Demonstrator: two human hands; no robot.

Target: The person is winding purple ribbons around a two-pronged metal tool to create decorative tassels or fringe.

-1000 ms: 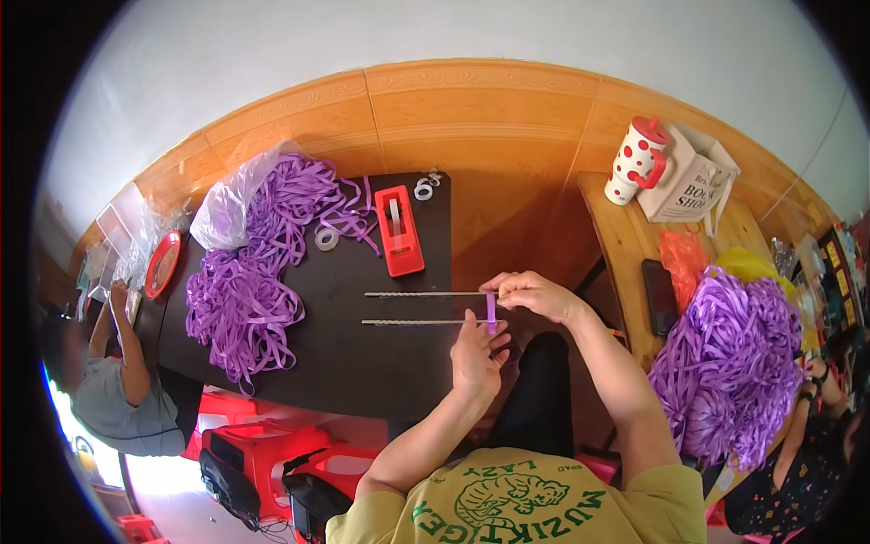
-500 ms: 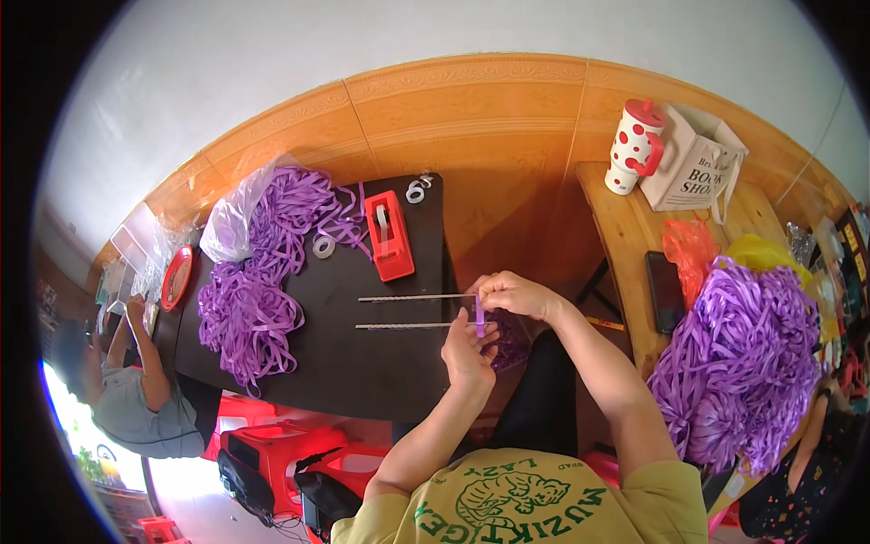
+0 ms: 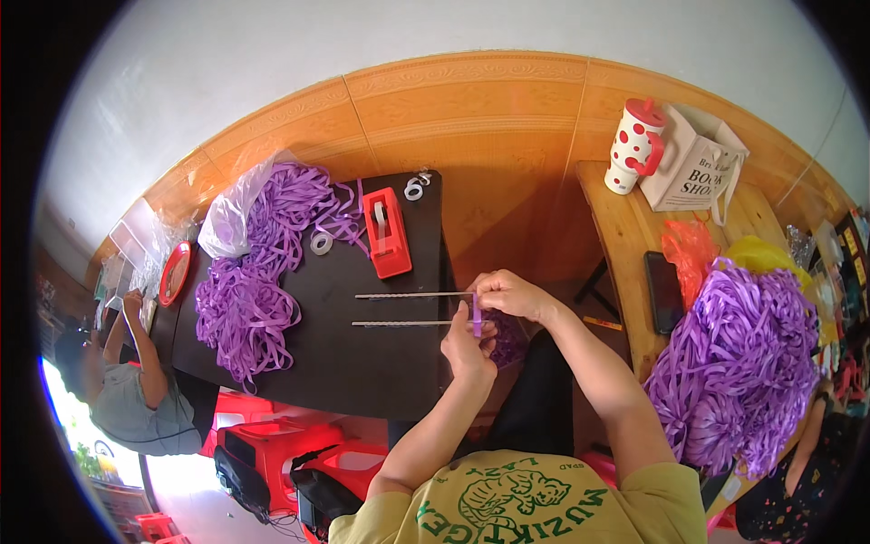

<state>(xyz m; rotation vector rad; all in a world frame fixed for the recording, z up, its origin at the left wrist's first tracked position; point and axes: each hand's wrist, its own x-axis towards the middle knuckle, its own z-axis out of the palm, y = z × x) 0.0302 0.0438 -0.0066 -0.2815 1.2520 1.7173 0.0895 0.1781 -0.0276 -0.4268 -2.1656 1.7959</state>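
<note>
Left hand [image 3: 468, 352], right hand [image 3: 509, 295] pinching purple ribbon strip [image 3: 477, 317] across two twisted rods [image 3: 399, 324]; upper rod's [image 3: 408, 295] near end hidden.

The two thin grey rods [image 3: 390, 324] look metallic and ridged, the narrow purple strip [image 3: 477, 315] smooth; the oblong red tape dispenser [image 3: 391, 252] is glossy plastic, the yellow-brown surface [image 3: 630, 245] smooth wood.

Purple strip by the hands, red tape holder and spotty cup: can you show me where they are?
Purple strip [image 3: 478, 315], head view: the middle of its length.
Red tape holder [image 3: 398, 238], head view: its right side.
Spotty cup [image 3: 631, 149], head view: its white side.
</note>
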